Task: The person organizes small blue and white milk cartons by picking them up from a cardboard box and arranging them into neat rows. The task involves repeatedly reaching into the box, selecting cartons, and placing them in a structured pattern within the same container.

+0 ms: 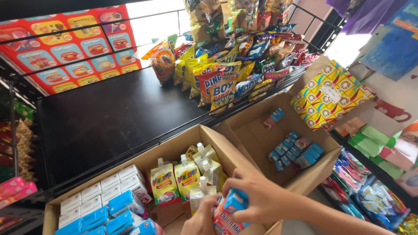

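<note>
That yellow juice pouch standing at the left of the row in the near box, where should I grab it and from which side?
Probably from above. The yellow juice pouch stands upright with its white cap up, white cartons close on its left and another pouch on its right. Pinch the neck just under the cap; the sides look too crowded for fingers.

Both hands closed on a small drink carton (230,213) — blue top, red and white sides — at the bottom edge. Just left of it, yellow spouted pouches (174,179) with white caps stood upright in an open cardboard box (174,146), beside rows of white cartons (102,189) and blue-topped cartons (98,217). A second open box (257,130) to the right held small blue packs (296,150). On the black shelf behind, snack bags (222,82) — yellow, red, blue — stood crowded. A red poster (65,48) with blue panels hung upper left
</note>
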